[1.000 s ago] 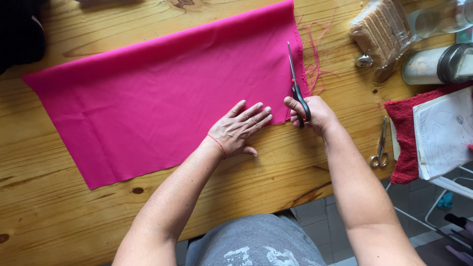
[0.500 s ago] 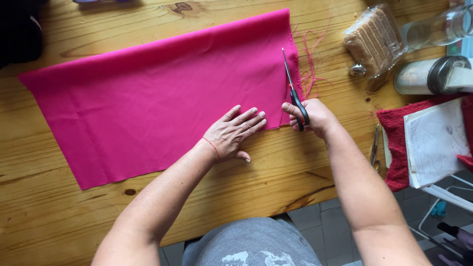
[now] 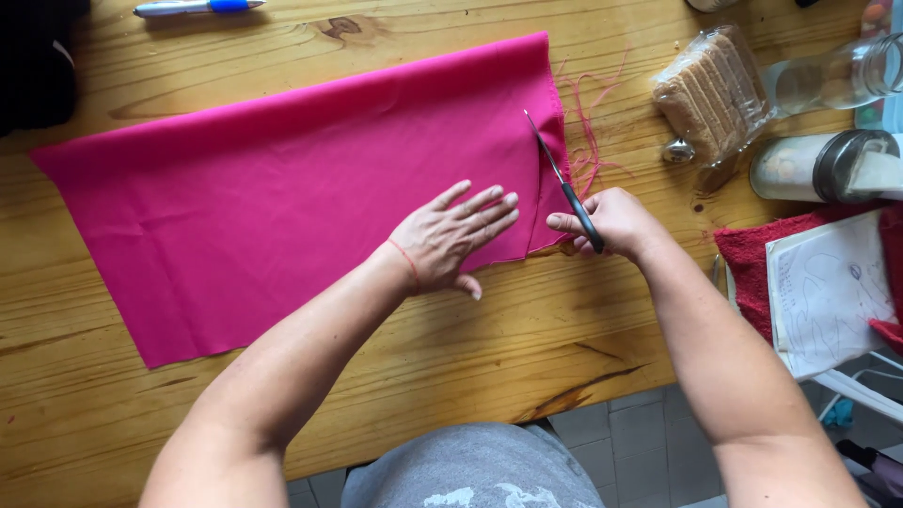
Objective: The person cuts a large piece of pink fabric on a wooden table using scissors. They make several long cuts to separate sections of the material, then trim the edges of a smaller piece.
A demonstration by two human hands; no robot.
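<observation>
Left hand [image 3: 450, 240]: flat, palm down, fingers spread on the pink fabric [image 3: 282, 198], pressing it to the wooden surface [image 3: 451, 357] just left of the cut line.
Right hand [image 3: 609, 221]: closed around the black handles of the scissors [image 3: 562, 183], resting at the cloth's near right edge.
Scissors: blades point away from the person, lying along the right side of the fabric, tip well into the cloth; a narrow strip lies to the right of the blades.
Pink fabric: a wide sheet spread flat across the middle of the surface, slanted, its left corner toward the far left.
Loose threads [image 3: 588, 141]: pink strands lying just beside the cloth's right edge.
Pen [image 3: 193, 7]: blue and silver, at the far edge, well apart from the cloth.
Cracker packet [image 3: 710, 92]: clear wrap, right of the threads.
Jars [image 3: 828, 122]: two lying on their sides at the far right.
Red towel [image 3: 748, 263]: at the right edge, with a sheet of paper [image 3: 828, 287] on it.
</observation>
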